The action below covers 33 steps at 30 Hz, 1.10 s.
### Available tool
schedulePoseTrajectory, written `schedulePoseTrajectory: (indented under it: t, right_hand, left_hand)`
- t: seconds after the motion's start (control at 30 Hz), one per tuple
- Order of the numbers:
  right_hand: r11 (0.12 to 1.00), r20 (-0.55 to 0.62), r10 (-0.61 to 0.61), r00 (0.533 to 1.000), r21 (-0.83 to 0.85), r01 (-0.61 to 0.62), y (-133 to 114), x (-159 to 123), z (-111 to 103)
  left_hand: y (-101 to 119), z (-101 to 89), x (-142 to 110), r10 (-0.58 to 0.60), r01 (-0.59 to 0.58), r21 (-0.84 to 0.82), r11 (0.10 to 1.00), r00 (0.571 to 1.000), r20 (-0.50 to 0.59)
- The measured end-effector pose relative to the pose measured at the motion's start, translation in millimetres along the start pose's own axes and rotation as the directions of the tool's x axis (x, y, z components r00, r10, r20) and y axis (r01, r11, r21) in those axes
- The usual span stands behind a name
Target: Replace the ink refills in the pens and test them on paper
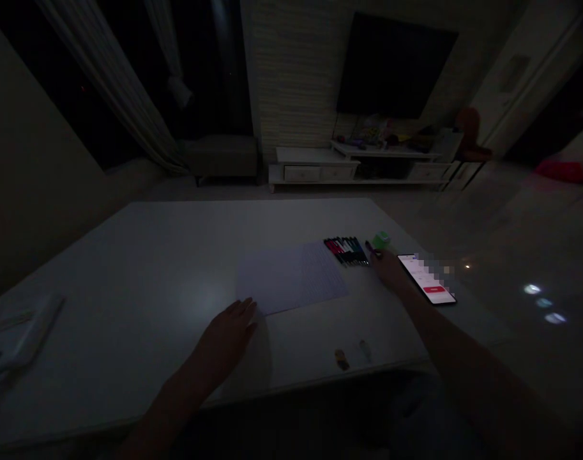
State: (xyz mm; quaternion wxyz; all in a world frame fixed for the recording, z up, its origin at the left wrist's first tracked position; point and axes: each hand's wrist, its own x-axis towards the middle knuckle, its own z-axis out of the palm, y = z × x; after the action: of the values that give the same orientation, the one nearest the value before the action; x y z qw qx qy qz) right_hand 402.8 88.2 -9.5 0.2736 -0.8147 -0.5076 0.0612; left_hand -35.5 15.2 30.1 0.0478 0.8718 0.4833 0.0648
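The room is dim. My left hand (228, 335) rests flat and open on the white table (128, 268), its fingertips at the lower corner of a sheet of lined paper (291, 278). My right hand (387, 268) is at the far right of the sheet, its fingers closed on a dark marker with a magenta end (371, 249). A row of several capped markers (346, 250) lies just left of that hand. Beyond it stands a small green object (381, 240). A smartphone (428, 279) with a lit screen lies right of my right hand, partly pixelated.
Near the table's front edge lie a small brown object (341, 360) and a small clear object (364, 350). A white item (18, 335) lies at the left edge. Beyond the table stand a low white TV cabinet (358, 167), a grey bench and a chair.
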Motion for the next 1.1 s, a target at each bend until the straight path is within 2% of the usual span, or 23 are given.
schedulePoseTrajectory:
  t: [0.13, 0.33, 0.47, 0.63, 0.7, 0.77, 0.9, 1.0, 1.1]
  right_hand:
    - [0.999, 0.004, -0.033, 0.999, 0.0, 0.033, -3, 11, 12]
    - [0.998, -0.019, -0.053, 0.998, 0.03, 0.053, -5, 6, 15]
    - [0.998, -0.057, -0.033, 0.998, 0.044, 0.036, -3, -7, 3]
    - [1.0, -0.025, -0.017, 1.0, 0.023, 0.017, -1, -36, -23]
    - [1.0, 0.006, -0.019, 1.0, 0.003, 0.019, -3, -50, -29]
    - [1.0, 0.047, -0.025, 0.999, -0.017, 0.025, -5, -65, -33]
    - [0.998, 0.155, -0.048, 0.987, -0.03, 0.053, -12, -91, -35]
    - [0.997, 0.22, -0.053, 0.974, -0.035, 0.062, -18, -108, -37]
    - [0.996, 0.259, -0.054, 0.964, -0.05, 0.069, -24, -121, -38]
  left_hand:
    - [-6, 13.7, 1, 0.017, -0.019, 0.026, 0.999, 0.996, 0.082]
    - [-9, 15.0, 7, 0.037, -0.038, 0.009, 0.999, 0.994, 0.104]
    - [-13, -0.9, 15, 0.009, -0.005, -0.089, 0.996, 0.999, 0.043]
    - [-31, -37.5, 24, -0.176, 0.147, -0.253, 0.956, 0.98, -0.095]
    - [-45, -47.0, 24, -0.29, 0.224, -0.378, 0.898, 0.949, -0.126]
    - [-58, -51.4, 23, -0.44, 0.291, -0.553, 0.781, 0.884, -0.156]
    - [-72, -49.6, 21, -0.593, 0.335, -0.675, 0.657, 0.783, -0.188]
    - [-72, -42.4, 21, -0.689, 0.346, -0.78, 0.521, 0.71, -0.146]
    - [-68, -34.6, 22, -0.757, 0.316, -0.887, 0.337, 0.651, -0.056]
